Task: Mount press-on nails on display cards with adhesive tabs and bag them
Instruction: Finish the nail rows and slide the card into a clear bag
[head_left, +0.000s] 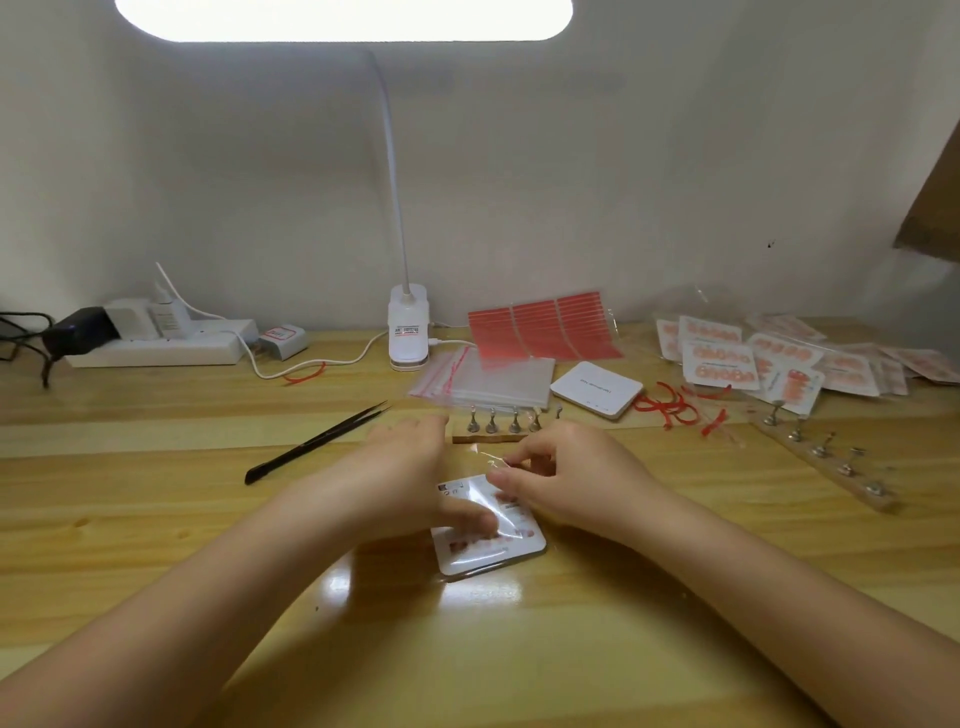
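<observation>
A white display card (485, 551) with pink press-on nails lies on the wooden table (156, 519) inside a clear plastic bag (485, 462). My left hand (410, 478) lies over the card's left side, its thumb pressing down on the card. My right hand (561, 480) pinches the bag's upper edge between thumb and fingers. A small wooden stand (498, 423) with several metal nail holders sits just behind my hands. Much of the card is hidden under my fingers.
Black tweezers (317, 441) lie at left. Behind: a stack of zip bags (493, 382), red adhesive tab sheets (545, 327), a stack of white cards (597, 389), a lamp base (409, 332), a power strip (156, 345). Bagged finished cards (779, 358) and a second holder strip (826, 452) sit at right.
</observation>
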